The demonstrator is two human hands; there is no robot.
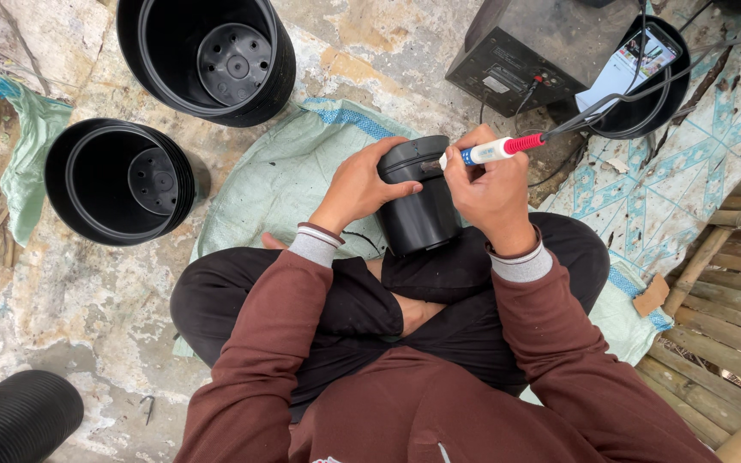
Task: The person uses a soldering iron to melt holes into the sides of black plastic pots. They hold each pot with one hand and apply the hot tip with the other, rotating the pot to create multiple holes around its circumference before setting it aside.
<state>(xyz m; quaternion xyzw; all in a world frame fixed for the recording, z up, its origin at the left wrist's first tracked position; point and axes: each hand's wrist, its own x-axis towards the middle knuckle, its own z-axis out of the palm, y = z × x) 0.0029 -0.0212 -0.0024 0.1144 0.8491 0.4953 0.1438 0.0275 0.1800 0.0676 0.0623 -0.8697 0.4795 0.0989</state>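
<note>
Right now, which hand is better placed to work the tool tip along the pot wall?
Right hand: it grips the soldering tool, tip at the black pot. Left hand braces it.

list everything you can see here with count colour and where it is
small plastic pot: 1, black, on the lap, held sideways
soldering tool: 1, white, blue and red, tip at the pot's rim
pot stacks: 2, black, on the concrete at upper left
woven sack: 1, pale green, under the person
black box: 1, black, top centre right, cables plugged in
phone: 1, screen lit, in a black pot at top right
corrugated pipe: 1, black, bottom left
bamboo slats: several, tan, right edge
left hand: 1, gripping the pot
right hand: 1, holding the tool
</note>
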